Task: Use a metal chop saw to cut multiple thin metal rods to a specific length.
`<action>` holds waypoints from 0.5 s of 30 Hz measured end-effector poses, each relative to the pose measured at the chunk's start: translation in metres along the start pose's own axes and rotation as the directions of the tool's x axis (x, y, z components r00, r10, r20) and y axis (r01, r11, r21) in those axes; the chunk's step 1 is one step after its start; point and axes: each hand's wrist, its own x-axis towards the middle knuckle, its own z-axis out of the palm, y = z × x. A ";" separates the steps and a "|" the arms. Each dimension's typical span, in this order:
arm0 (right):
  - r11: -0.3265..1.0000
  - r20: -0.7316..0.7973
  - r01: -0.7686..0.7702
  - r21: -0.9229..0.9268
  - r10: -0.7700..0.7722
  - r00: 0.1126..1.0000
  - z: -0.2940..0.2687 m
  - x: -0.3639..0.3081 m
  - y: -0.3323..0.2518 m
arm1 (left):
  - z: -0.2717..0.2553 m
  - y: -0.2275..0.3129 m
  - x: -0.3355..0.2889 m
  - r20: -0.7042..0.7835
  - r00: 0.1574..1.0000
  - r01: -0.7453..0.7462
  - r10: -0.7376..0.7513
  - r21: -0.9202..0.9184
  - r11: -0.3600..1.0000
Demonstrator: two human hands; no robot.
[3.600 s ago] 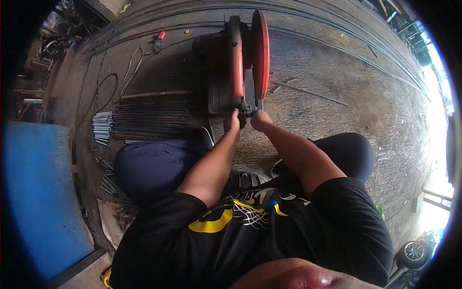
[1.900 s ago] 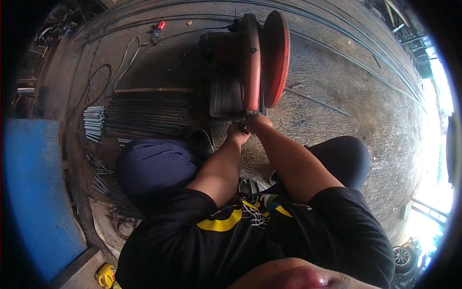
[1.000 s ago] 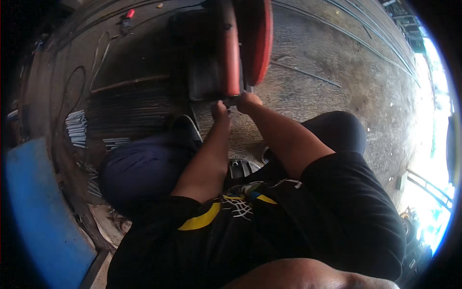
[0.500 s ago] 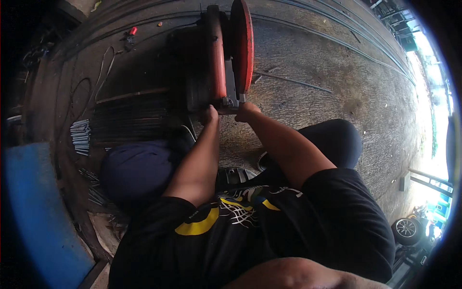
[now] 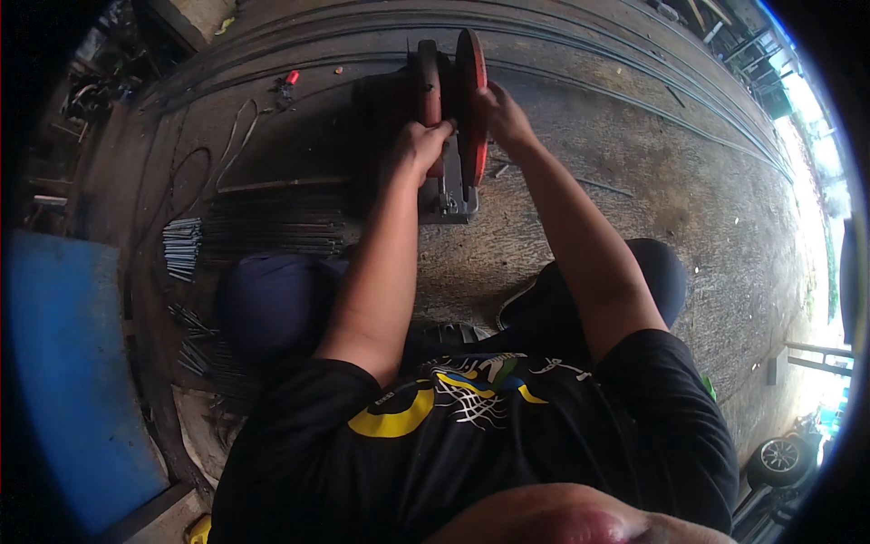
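Note:
A red cut-off saw (image 5: 433, 83) stands on the ground in front of me, with a grey metal base (image 5: 453, 210) at its near end. On its right side stands a large upright disc (image 5: 478, 163), dark on one face and red on the other. My left hand (image 5: 421, 148) is closed round the saw's red body, with its fingertips reaching toward the gap beside the disc. At the disc's right edge, my right hand (image 5: 505, 116) grips the rim; some of its fingers are hidden behind the disc.
Dark rods (image 5: 276, 222) lie in rows to the left, by a bundle of short silvery rods (image 5: 182, 247). Long bars (image 5: 580, 54) run across the far ground. A blue panel (image 5: 72, 363) stands at left, and a wheel (image 5: 779, 455) is at lower right.
Both my hands have moved from the saw's near end farther forward, the left onto the red body, the right onto the disc's rim. The view has shifted slightly.

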 end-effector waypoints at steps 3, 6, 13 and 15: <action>0.882 -0.192 0.067 -0.466 -0.175 0.966 0.033 -0.011 -0.009 | 0.000 0.007 0.000 -0.052 0.999 0.024 -0.014 0.183 0.983; 0.787 -0.065 0.187 -0.587 -0.276 0.959 0.035 0.014 -0.010 | 0.000 0.017 0.014 -0.092 0.996 -0.003 0.022 0.199 0.980; 0.657 -0.003 0.091 -0.748 -0.140 0.990 0.028 0.126 -0.041 | -0.007 0.092 0.110 0.069 0.997 -0.029 0.040 -0.158 0.987; 0.563 0.081 0.158 -0.811 -0.159 0.984 0.023 0.154 -0.059 | -0.016 0.119 0.138 0.211 0.971 -0.097 0.116 -0.098 0.990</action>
